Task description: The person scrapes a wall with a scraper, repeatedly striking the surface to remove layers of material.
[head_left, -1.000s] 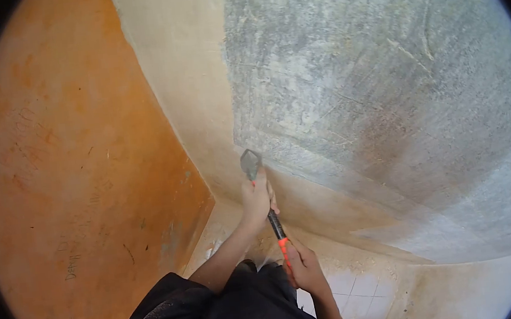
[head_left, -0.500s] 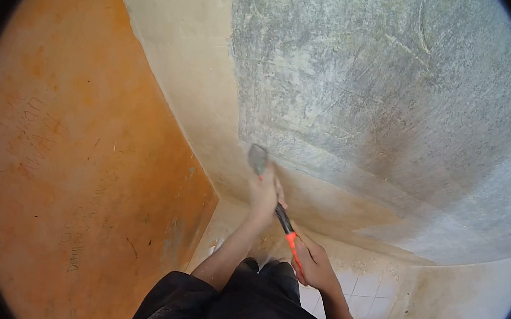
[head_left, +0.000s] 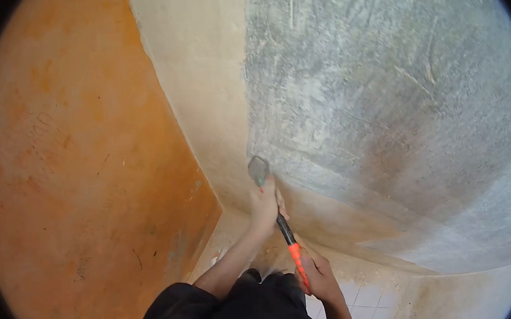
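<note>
Both hands grip a long scraper (head_left: 295,254) with a dull grey head, a black shaft and an orange-red grip. My left hand (head_left: 264,206) is closed high on it, just below the head. Lower down, my right hand (head_left: 319,276) wraps the orange grip near its end. In this view the scraper's head overlaps the lower left edge of a rough grey patch (head_left: 347,89) on the wall, where it borders a smooth cream strip (head_left: 197,60). The head is slightly blurred.
An orange wall (head_left: 91,175) with scribbled writing stands close on the left and meets the cream wall in a corner. Below are white floor tiles (head_left: 364,299) and pale debris on the floor. My dark clothing fills the bottom middle.
The scraper and both hands sit slightly lower in the view. The walls have also shifted a little down and right, as the camera has tilted. Both grips stay the same.
</note>
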